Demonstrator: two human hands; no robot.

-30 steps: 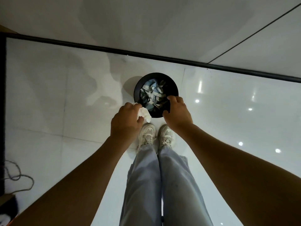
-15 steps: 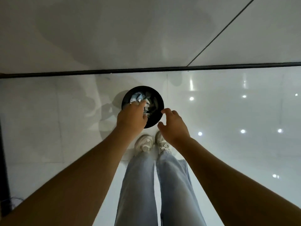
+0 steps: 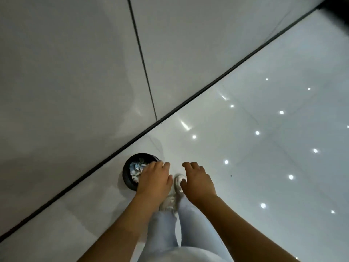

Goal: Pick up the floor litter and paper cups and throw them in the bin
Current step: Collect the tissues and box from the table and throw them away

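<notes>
Two hands hang empty in the head view: left hand (image 3: 154, 178), fingers relaxed, over the black bin (image 3: 127, 173) full of crumpled paper litter (image 3: 136, 167); right hand (image 3: 197, 179) spread above the white floor (image 3: 264, 167).

The picture is dim and cool-toned, with a greyish cast over everything. Small round ceiling lights mirror as bright white dots on the glossy white tiled floor (image 3: 264, 167), two of them smeared into short streaks near the thin black baseboard strip (image 3: 188, 100) (a sign of motion blur). The pale grey panelled wall (image 3: 66, 72) carries broad, soft shadows and a faint sheen low down. The whole frame is slightly soft, fine detail lost. Wide-angle distortion tilts the straight lines, and the top right corner falls to black.
</notes>
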